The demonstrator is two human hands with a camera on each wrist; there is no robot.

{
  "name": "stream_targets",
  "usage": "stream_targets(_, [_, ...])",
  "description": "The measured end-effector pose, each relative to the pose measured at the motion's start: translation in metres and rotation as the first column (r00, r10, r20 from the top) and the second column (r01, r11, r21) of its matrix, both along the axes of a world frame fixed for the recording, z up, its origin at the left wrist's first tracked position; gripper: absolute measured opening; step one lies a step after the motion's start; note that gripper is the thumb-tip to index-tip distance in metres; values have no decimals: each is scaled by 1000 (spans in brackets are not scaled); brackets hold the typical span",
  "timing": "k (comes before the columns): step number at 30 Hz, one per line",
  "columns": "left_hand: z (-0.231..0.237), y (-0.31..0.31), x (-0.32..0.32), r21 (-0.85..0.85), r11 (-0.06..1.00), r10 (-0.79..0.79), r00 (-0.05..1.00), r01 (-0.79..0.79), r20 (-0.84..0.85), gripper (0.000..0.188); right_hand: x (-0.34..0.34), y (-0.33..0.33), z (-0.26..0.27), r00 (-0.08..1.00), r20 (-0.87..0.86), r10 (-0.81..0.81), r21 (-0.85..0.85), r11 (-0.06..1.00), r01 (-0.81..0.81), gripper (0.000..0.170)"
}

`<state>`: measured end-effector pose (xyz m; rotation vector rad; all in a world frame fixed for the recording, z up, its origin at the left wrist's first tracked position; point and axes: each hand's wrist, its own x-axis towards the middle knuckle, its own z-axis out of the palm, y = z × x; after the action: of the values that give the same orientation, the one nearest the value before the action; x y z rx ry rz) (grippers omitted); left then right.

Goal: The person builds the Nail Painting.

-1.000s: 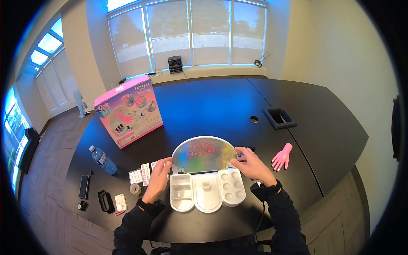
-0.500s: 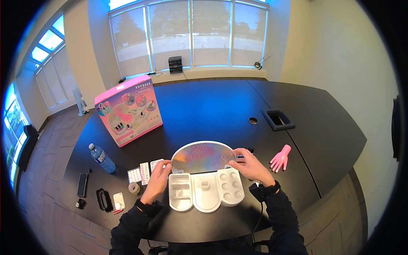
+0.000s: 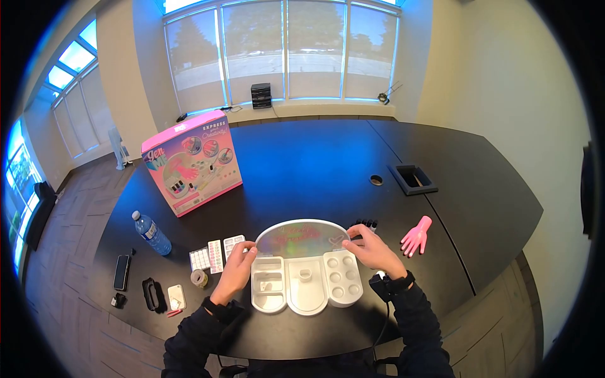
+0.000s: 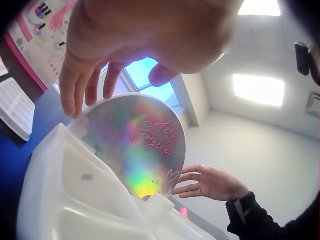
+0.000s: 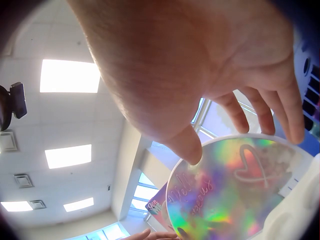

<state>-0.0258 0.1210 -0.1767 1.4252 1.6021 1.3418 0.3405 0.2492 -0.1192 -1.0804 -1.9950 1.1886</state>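
Observation:
A white tray (image 3: 280,285) with compartments and round wells sits near the table's front edge. Hinged behind it, the rounded iridescent panel (image 3: 301,239) leans backward, lettered "Hello Gorgeous". My left hand (image 3: 233,272) is at the panel's left edge; the left wrist view shows its fingers (image 4: 80,90) relaxed by the rim and the thumb off the surface. At the opposite side, my right hand (image 3: 378,253) holds the panel's edge, thumb (image 5: 190,147) in front and fingers behind in the right wrist view.
A pink box (image 3: 192,164) stands at the back left, with a water bottle (image 3: 151,233) nearer. Small trays (image 3: 216,256), a jar (image 3: 199,278) and phone (image 3: 122,272) lie left. On the right are dark bottles (image 3: 367,224), a pink model hand (image 3: 416,237) and a table opening (image 3: 413,179).
The panel has tilted farther back, its top edge lowering, with both hands staying at its sides. The dark bottles behind it show more clearly.

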Motion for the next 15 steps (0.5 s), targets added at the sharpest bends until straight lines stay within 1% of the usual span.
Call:
stream_targets(2, [-1,0,-1,-4,1000,-17,1000,17,18,39,0,-1,0,999,37,-13,-14,1000,14,50])
stream_targets(5, [3,-2,1,-6,1000,-19,999,19,26,38,1,-1,0,999,35,-13,-4,1000,13,47])
stream_targets(9, [1,-3,0,-18,1000,-19,999,20,36,37,2,-2,2,999,50,-15,-2,1000,15,46])
stream_targets(11, [-4,-2,-3,5,1000,-12,1000,12,-21,36,2,-3,6,992,119,-33,-44,998,39,44])
stream_targets(15, [-6,-3,-2,11,1000,-17,1000,17,-9,35,5,0,-4,994,110,-26,-7,1000,26,48])
